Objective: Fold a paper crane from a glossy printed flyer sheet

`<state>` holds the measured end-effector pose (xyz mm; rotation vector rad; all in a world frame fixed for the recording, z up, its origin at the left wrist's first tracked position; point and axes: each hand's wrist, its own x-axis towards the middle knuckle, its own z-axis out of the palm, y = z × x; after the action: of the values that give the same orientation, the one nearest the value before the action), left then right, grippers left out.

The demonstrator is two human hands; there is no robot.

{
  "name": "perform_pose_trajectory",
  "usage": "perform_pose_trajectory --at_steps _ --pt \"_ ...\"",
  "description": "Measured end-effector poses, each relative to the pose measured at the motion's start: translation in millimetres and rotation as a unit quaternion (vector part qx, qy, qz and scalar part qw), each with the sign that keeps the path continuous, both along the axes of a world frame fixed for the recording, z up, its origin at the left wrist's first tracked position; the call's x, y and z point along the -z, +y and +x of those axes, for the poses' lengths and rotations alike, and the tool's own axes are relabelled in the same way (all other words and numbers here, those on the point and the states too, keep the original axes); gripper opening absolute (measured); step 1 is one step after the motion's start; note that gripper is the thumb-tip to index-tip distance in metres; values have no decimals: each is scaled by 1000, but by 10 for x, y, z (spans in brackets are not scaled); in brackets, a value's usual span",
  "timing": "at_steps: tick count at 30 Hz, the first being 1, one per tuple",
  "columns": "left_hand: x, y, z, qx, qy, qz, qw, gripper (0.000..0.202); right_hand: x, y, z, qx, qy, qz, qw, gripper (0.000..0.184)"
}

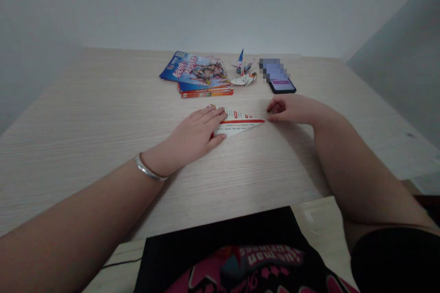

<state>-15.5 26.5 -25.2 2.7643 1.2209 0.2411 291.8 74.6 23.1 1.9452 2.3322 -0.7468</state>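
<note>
A folded sheet of white paper with red print lies on the light wooden table, shaped like a flat triangle pointing right. My left hand rests flat on its left part, fingers stretched out and pressing it down; a silver bangle sits on that wrist. My right hand is at the paper's right tip, fingers curled in with the fingertips at the point. What, if anything, those fingers pinch is hidden.
Behind the paper lies a stack of colourful leaflets. A small folded paper crane stands right of them, and a phone with a lit screen lies further right. The table's front edge runs by my lap.
</note>
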Motion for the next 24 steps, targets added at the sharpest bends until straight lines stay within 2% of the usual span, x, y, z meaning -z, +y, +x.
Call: perform_pose_trajectory --at_steps 3,5,8,11,14,17,20,24 --pt "-26 -10 1 -3 2 4 1000 62 39 -46 -33 -40 69 34 996 24" --pt "-57 -19 4 -5 5 4 1000 64 68 -94 -114 -109 91 71 987 30" --pt "-106 -28 9 -2 13 12 1000 74 86 -181 -290 -227 96 136 960 28" --pt "-148 -27 9 -4 15 31 999 69 73 -265 -455 -280 66 175 942 22" --pt "-189 -24 0 8 7 45 999 49 60 -329 -556 -276 22 199 940 21" --pt "-240 -28 -10 16 -20 49 998 44 75 -364 -599 -229 2 235 945 21" --pt "-291 -42 -18 8 -44 37 998 44 113 -378 -618 -168 45 264 949 21" --pt "-334 -64 -20 -25 -80 55 995 34 153 -393 -651 -143 74 276 948 18"
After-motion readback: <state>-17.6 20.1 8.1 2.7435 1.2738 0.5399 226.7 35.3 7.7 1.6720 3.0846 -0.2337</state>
